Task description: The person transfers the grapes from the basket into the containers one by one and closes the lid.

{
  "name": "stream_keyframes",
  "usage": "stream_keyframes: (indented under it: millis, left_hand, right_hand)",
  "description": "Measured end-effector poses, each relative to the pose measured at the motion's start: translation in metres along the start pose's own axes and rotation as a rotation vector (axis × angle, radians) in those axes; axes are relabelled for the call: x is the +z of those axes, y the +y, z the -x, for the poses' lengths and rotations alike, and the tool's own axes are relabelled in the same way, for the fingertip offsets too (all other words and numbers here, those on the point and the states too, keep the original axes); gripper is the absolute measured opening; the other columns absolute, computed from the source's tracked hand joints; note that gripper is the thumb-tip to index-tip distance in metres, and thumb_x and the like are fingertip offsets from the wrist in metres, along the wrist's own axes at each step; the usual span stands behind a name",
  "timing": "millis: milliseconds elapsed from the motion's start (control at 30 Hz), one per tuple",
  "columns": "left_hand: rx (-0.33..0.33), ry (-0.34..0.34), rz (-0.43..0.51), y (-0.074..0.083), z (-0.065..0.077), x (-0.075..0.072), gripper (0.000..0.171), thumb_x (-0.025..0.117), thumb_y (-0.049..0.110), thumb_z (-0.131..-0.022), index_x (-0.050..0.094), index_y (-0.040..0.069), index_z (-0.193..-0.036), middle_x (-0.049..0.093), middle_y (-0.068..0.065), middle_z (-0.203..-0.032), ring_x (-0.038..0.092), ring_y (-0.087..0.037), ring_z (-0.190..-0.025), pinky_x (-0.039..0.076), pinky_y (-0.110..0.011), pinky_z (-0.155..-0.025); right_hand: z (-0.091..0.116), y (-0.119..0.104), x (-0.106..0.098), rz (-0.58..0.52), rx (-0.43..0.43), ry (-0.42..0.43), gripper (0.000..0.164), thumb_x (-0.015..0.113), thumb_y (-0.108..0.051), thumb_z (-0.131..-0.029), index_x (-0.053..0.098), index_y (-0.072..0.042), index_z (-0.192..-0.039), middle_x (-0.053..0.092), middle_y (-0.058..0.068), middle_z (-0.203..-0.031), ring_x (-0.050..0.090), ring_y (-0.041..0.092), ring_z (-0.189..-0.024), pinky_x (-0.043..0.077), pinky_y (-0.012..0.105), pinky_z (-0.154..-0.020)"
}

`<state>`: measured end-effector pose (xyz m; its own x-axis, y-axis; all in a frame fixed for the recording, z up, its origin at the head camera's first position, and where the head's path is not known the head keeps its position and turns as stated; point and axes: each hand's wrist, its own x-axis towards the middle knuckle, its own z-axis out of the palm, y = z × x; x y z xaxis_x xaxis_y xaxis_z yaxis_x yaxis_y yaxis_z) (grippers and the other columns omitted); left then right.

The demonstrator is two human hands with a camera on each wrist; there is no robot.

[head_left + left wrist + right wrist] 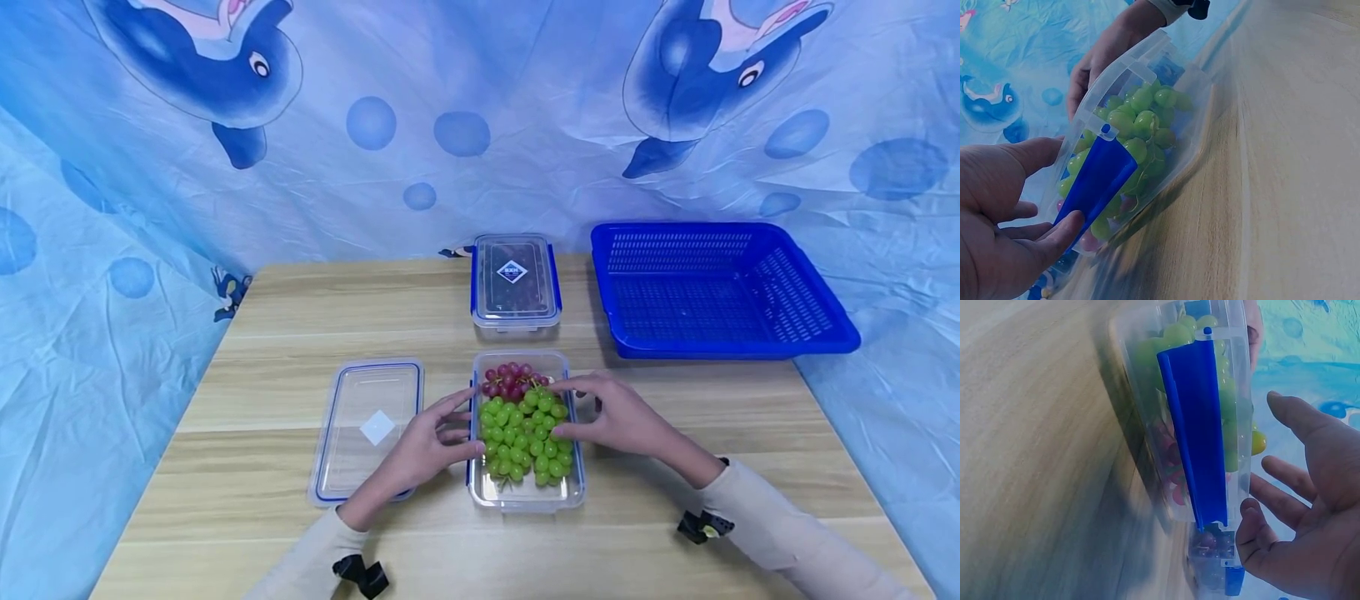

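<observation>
A blue-and-white diamond sticker (512, 271) on the shut, see-through plastic box (517, 317) has tiny letters too blurry to read for sure, and what's inside looks dark. The left hand (429, 447) partly hides a flat, clear plastic lid with a blue edge (352, 442). Smooth, round green grapes (517, 437) cover some dark red grapes (512, 383) in an open, see-through plastic box (528, 503) on the wood-grain table (262, 333), with the left hand loose by its blue plastic clip (1094, 187) and the right hand (618, 417) loose and spread across from it, though I can't tell if its fingertips touch grapes.
</observation>
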<state>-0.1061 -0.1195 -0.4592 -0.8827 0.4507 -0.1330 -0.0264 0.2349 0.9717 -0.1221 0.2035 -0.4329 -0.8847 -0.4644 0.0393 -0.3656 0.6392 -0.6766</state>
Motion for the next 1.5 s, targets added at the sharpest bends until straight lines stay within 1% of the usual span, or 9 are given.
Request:
stream_keyframes:
  millis: [400,500,600,767,900,1033,1233,1333,1500]
  left_hand:
    - [0.016,0.003,-0.005,-0.001,-0.001,-0.002,0.085,0.084,0.019,-0.086,0.038,0.010,-0.157,0.052,-0.025,-0.146,0.066,-0.036,-0.117,0.058,-0.033,-0.098]
    - [0.021,0.031,-0.015,0.001,0.000,-0.006,0.083,0.082,0.021,-0.088,0.038,0.008,-0.157,0.054,-0.026,-0.144,0.065,-0.038,-0.118,0.058,-0.034,-0.098]
    - [0.017,0.075,0.003,0.005,0.004,-0.013,0.080,0.080,0.022,-0.090,0.038,0.008,-0.156,0.055,-0.027,-0.143,0.064,-0.040,-0.120,0.058,-0.033,-0.097]
    - [0.052,0.131,-0.007,0.011,0.009,-0.034,0.072,0.077,0.021,-0.093,0.041,0.006,-0.154,0.048,-0.024,-0.151,0.057,-0.045,-0.127,0.058,-0.031,-0.098]
    - [0.107,0.192,-0.110,0.015,0.015,-0.058,0.065,0.073,0.019,-0.096,0.044,0.001,-0.151,0.049,-0.022,-0.152,0.054,-0.043,-0.131,0.056,-0.035,-0.102]
    - [0.104,0.248,-0.205,0.015,0.026,-0.084,0.062,0.071,0.021,-0.098,0.044,0.000,-0.150,0.053,-0.022,-0.148,0.054,-0.042,-0.132,0.055,-0.043,-0.104]
    - [0.063,0.327,-0.329,0.006,0.039,-0.119,0.058,0.070,0.029,-0.099,0.050,0.001,-0.147,0.057,-0.018,-0.144,0.055,-0.039,-0.131,0.054,-0.048,-0.104]
    - [0.062,0.372,-0.393,-0.001,0.046,-0.133,0.057,0.071,0.031,-0.098,0.054,0.003,-0.145,0.059,-0.015,-0.143,0.057,-0.035,-0.130,0.053,-0.048,-0.103]
    - [0.058,0.408,-0.432,-0.016,0.054,-0.150,0.059,0.075,0.030,-0.095,0.055,0.006,-0.145,0.059,-0.017,-0.143,0.058,-0.037,-0.128,0.053,-0.052,-0.101]
  right_hand:
    - [0.000,-0.006,0.000,-0.001,0.018,0.054,0.062,0.084,-0.049,-0.081,0.068,-0.018,-0.133,0.071,0.004,-0.125,0.063,0.023,-0.103,0.057,0.040,-0.082]
    - [-0.004,-0.012,-0.005,-0.007,0.007,0.076,0.061,0.084,-0.048,-0.082,0.068,-0.018,-0.133,0.070,0.006,-0.127,0.065,0.025,-0.102,0.057,0.037,-0.078]
    - [-0.011,-0.019,-0.009,-0.029,-0.028,0.096,0.058,0.084,-0.046,-0.083,0.069,-0.018,-0.131,0.072,0.006,-0.119,0.067,0.024,-0.093,0.058,0.034,-0.071]
    - [-0.026,-0.033,-0.012,-0.107,-0.064,0.082,0.053,0.083,-0.041,-0.086,0.069,-0.015,-0.130,0.073,0.009,-0.107,0.070,0.021,-0.082,0.062,0.032,-0.069]
    - [-0.039,-0.047,-0.010,-0.202,-0.034,0.016,0.055,0.081,-0.041,-0.088,0.066,-0.014,-0.133,0.071,0.012,-0.121,0.071,0.027,-0.100,0.063,0.035,-0.084]
    - [-0.053,-0.063,-0.003,-0.325,-0.003,-0.057,0.060,0.082,-0.036,-0.088,0.062,-0.009,-0.138,0.067,0.014,-0.129,0.068,0.029,-0.110,0.061,0.035,-0.092]
    - [-0.073,-0.081,0.020,-0.488,0.012,-0.114,0.060,0.082,-0.023,-0.089,0.058,-0.004,-0.141,0.064,0.016,-0.136,0.069,0.029,-0.112,0.061,0.025,-0.089]
    - [-0.079,-0.089,0.034,-0.542,0.023,-0.111,0.059,0.082,-0.020,-0.089,0.058,-0.005,-0.140,0.063,0.016,-0.137,0.067,0.032,-0.117,0.060,0.026,-0.092]
    - [-0.087,-0.099,0.056,-0.609,0.052,-0.106,0.059,0.081,-0.017,-0.089,0.057,0.000,-0.140,0.060,0.020,-0.139,0.065,0.032,-0.121,0.060,0.030,-0.094]
